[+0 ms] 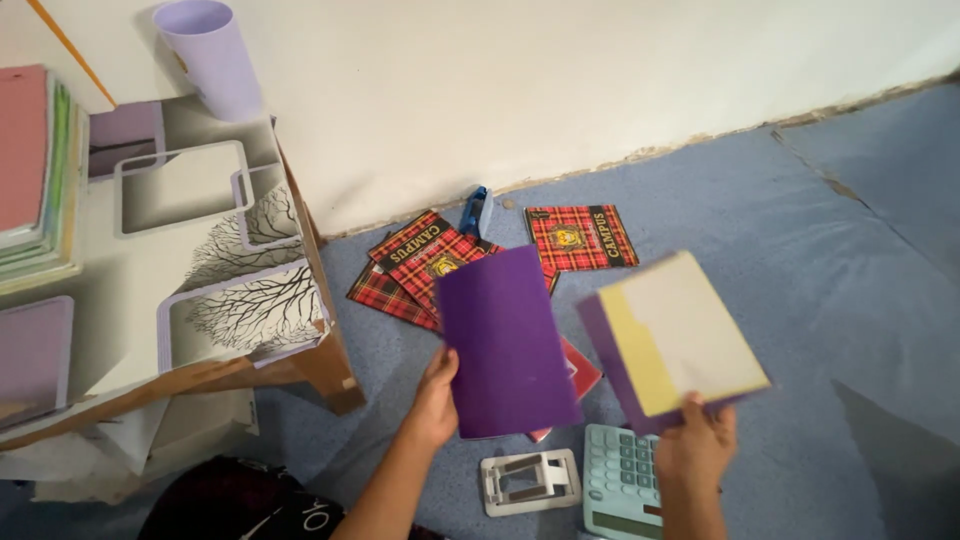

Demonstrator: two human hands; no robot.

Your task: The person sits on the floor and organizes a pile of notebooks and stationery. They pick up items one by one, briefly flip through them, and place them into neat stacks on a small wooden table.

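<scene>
The left hand (435, 400) grips a purple notebook (508, 340) by its near left corner, fingers closed on the cover, holding it upright above the blue floor (800, 300). The right hand (693, 450) pinches the near edge of a second booklet (675, 340), purple-backed with a pale yellow and cream face, tilted to the right. Both look thin, light and slightly floppy, best held along the spine or a corner. Red plaid notebooks (580, 238) lie farther off by the wall; a pale green calculator (620, 483) and a grey folding stand (530, 482) sit nearest.
</scene>
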